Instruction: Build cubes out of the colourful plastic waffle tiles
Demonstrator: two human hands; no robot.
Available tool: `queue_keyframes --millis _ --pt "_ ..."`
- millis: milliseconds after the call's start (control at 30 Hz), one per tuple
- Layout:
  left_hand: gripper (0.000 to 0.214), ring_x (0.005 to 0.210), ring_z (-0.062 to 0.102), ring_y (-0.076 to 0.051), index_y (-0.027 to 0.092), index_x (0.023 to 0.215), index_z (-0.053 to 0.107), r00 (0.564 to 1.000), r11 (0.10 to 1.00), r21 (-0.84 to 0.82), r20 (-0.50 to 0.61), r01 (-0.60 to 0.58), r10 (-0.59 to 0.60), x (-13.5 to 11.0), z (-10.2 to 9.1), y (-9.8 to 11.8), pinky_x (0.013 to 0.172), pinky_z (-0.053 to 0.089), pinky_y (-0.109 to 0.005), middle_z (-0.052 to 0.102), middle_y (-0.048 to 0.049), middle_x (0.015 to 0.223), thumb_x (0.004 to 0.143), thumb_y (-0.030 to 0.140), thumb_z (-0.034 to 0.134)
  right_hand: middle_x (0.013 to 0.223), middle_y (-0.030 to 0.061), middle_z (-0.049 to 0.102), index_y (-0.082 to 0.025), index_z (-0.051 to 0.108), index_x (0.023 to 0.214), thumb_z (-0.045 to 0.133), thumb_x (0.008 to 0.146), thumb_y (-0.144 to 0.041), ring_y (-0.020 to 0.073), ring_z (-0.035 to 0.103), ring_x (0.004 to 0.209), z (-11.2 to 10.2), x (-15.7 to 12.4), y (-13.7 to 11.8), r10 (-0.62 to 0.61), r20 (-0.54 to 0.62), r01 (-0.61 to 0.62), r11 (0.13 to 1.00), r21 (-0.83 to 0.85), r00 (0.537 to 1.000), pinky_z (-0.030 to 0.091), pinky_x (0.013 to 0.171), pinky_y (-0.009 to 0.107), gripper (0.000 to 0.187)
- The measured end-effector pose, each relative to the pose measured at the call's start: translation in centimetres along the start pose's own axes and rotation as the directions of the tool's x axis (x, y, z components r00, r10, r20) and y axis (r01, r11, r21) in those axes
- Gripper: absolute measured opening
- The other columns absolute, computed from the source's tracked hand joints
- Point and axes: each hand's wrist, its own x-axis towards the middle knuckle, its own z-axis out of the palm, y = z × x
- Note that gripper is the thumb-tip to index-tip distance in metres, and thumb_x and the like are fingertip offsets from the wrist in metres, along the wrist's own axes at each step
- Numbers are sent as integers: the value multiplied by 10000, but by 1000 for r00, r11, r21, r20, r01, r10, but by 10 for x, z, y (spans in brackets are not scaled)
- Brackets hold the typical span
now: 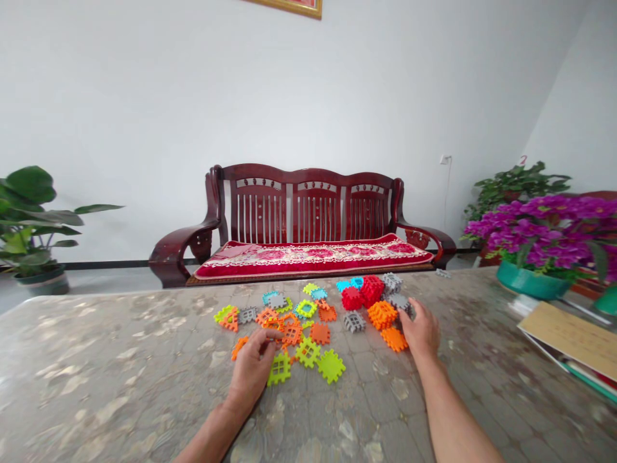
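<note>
Several plastic interlocking tiles in orange, green, grey, blue and red lie scattered on a marbled table (pixel 120 373). My left hand (pixel 251 373) rests with curled fingers, its fingertips pinching at an orange tile (pixel 291 334) beside a green tile (pixel 279 369). My right hand (pixel 421 329) lies over the right edge of the pile, fingers bent onto a grey tile (pixel 403 303), next to a built orange block (pixel 382 314) and a flat orange tile (pixel 394 339). A red block (pixel 362 292) stands behind them.
A dark wooden bench (pixel 308 218) with a red cushion stands behind the table. A pot of purple flowers (pixel 544 238) and a stack of books (pixel 571 341) sit on the table's right side. A green plant (pixel 29 225) stands at the left.
</note>
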Motion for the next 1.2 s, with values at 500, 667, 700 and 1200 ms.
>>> queue_keyframes --millis 500,667,700,1200 --pt "183 648 603 -158 220 782 694 1000 1000 3 8 1 -1 0 0 2 634 481 -257 671 3 718 714 281 535 1171 140 645 -163 689 1034 487 805 -405 278 549 1044 -6 -1 -5 -26 -128 33 998 53 991 379 926 395 390" --pt "187 670 618 -160 217 767 695 1000 1000 -21 -4 2 -2 0 1 4 646 488 -257 678 0 720 703 257 524 1152 148 650 -154 682 1010 433 833 -354 278 565 1054 -12 0 -15 -76 -223 111 983 149 972 383 955 416 365" --pt "187 668 615 -158 216 762 695 1000 1000 -10 -16 -1 1 0 2 4 648 485 -255 678 1 715 698 245 521 1148 147 652 -156 680 1007 422 844 -343 273 570 1058 -13 -1 -21 -105 -235 148 973 176 966 386 963 418 358" --pt "181 729 647 -182 203 762 670 973 999 -37 -226 32 -40 10 -14 9 717 516 -309 702 -18 749 705 253 506 978 37 707 -241 684 963 455 860 -98 177 652 943 -11 -82 -132 -728 7 611 581 538 685 517 868 324 289"
